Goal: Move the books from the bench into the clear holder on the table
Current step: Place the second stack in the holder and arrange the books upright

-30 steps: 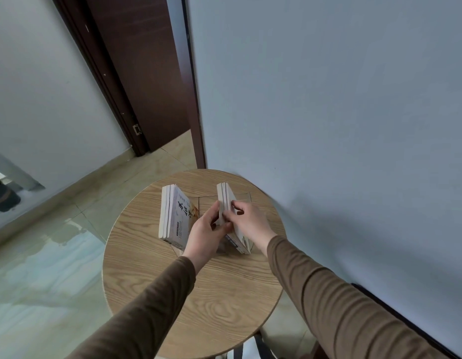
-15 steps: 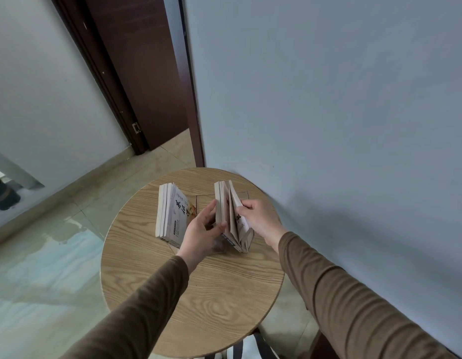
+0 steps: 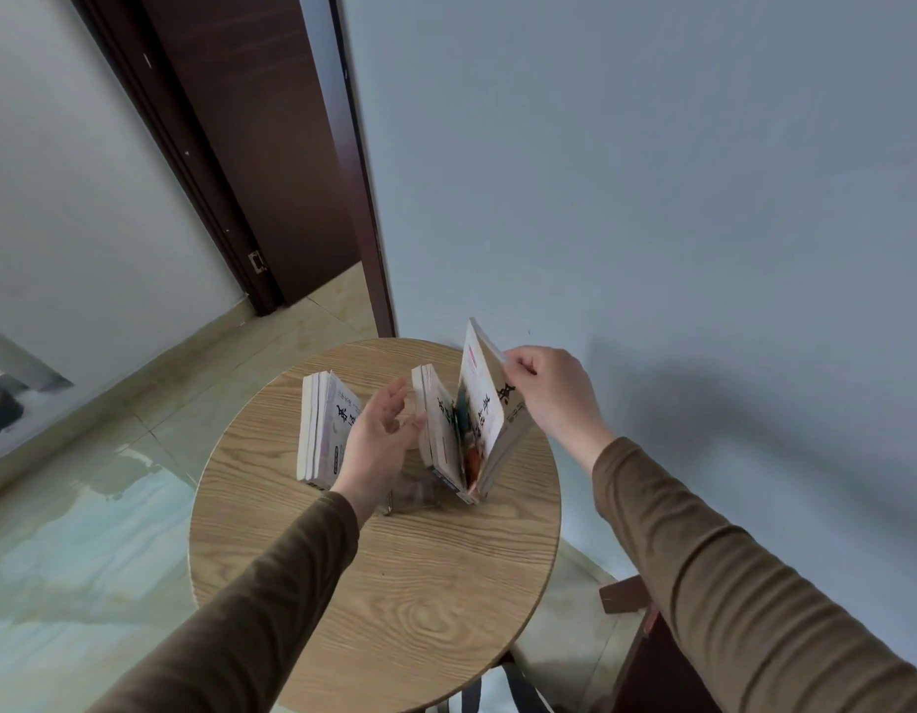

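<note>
A clear holder [image 3: 415,499] stands on the round wooden table [image 3: 394,584]. A group of white books [image 3: 320,429] stands upright at its left end. More white books [image 3: 438,429] stand at the right end. My right hand [image 3: 554,393] pinches the top of the outermost book [image 3: 489,409], which is tilted away to the right and raised. My left hand [image 3: 379,445] sits between the two groups, fingers spread, its fingertips against the standing right books.
A grey wall rises just behind and right of the table. A dark brown door [image 3: 250,146] stands at the back left. Glossy tiled floor [image 3: 60,532] lies to the left. A dark wooden bench edge [image 3: 631,599] shows at the lower right.
My right hand has pulled the outermost book away from the right group, tilting it right and lifting it. My left hand has opened and now rests flat against the remaining books.
</note>
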### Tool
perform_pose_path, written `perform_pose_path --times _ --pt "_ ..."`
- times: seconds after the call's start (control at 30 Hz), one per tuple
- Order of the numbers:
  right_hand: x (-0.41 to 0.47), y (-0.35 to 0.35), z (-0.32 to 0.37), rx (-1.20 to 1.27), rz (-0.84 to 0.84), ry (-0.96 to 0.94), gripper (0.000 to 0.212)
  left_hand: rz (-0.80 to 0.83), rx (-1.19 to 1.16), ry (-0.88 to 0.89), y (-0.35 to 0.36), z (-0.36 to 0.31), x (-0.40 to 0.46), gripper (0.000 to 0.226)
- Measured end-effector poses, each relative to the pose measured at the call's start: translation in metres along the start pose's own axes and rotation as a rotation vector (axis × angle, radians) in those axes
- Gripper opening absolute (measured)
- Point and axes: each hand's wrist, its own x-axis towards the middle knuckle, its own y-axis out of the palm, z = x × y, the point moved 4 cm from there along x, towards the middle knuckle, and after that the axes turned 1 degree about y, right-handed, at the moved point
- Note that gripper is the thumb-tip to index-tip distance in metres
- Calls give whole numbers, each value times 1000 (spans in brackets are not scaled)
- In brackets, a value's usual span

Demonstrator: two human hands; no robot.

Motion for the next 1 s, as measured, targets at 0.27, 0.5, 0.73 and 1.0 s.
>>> perform_pose_path --times 0.27,0.5,0.73,1.0 --pt "14 -63 69 -104 119 -241 18 165 -56 234 3 -90 20 95" --pt "27 -77 93 108 267 -317 11 99 -91 345 -6 -114 7 17" --pt "33 -54 70 540 222 -191 45 -166 -243 243 -17 -95 -16 17" --pt "40 -10 79 560 157 -195 24 -233 -122 380 -2 -77 -65 47"
